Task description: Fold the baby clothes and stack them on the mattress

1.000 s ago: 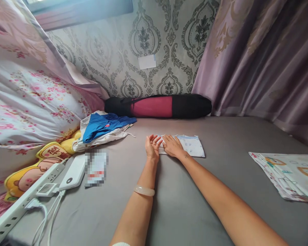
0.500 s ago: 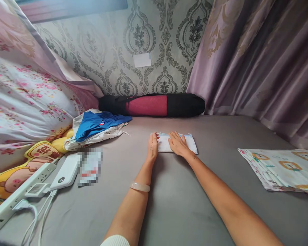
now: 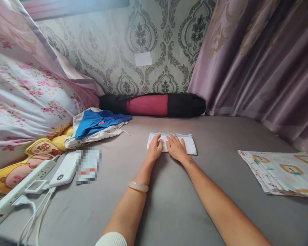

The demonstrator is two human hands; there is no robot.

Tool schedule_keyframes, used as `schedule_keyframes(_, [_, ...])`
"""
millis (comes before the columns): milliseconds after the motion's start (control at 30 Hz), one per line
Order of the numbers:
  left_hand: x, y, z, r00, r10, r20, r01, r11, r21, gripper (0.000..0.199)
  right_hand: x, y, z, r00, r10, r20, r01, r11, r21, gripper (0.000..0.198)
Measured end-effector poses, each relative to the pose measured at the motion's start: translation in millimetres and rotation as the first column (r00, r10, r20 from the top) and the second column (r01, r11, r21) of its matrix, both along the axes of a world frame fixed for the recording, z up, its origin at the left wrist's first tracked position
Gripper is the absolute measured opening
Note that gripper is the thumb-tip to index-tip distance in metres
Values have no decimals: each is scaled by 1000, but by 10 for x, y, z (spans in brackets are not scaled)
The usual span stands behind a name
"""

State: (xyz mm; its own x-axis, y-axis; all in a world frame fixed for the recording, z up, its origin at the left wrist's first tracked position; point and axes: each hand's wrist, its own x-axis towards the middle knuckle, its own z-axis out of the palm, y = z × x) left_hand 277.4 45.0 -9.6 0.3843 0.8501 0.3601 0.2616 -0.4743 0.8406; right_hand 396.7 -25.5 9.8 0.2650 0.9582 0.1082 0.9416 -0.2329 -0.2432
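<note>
hands flat on folded cloth (image 3: pixel 181 143), left hand (image 3: pixel 155 147), right hand (image 3: pixel 176 148), fingers spread, cloth partly hidden

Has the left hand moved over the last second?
Yes. The left hand was palm-up at the left end of the folded white cloth; now it lies palm-down on the cloth, beside the right hand.

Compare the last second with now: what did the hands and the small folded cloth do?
The left hand, raised palm-up beside the cloth a second ago, turned over and now lies flat on the small folded cloth. The cloth looks folded narrower than before. The right hand stayed pressed on it. The blue garment pile and the patterned folded cloth kept their places.
</note>
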Motion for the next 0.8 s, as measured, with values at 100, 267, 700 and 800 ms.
schedule_keyframes(100, [5,-11,-25,991,-13,-132,37,983,178,36,39,-17,38,999,4,-49,-5,1000,-14,54])
schedule_keyframes(267, [6,-74,31,909,62,-413,79,946,315,40,120,-55,89,995,-103,-15,104,994,18,56])
schedule_keyframes(700, [96,-178,52,729,100,-677,93,966,243,51,144,-71,-10,989,-142,37,142,990,-19,55])
schedule_keyframes(800, [101,-178,86,738,87,-669,104,965,240,49,171,-68,19,991,-135,19,136,989,-52,56])
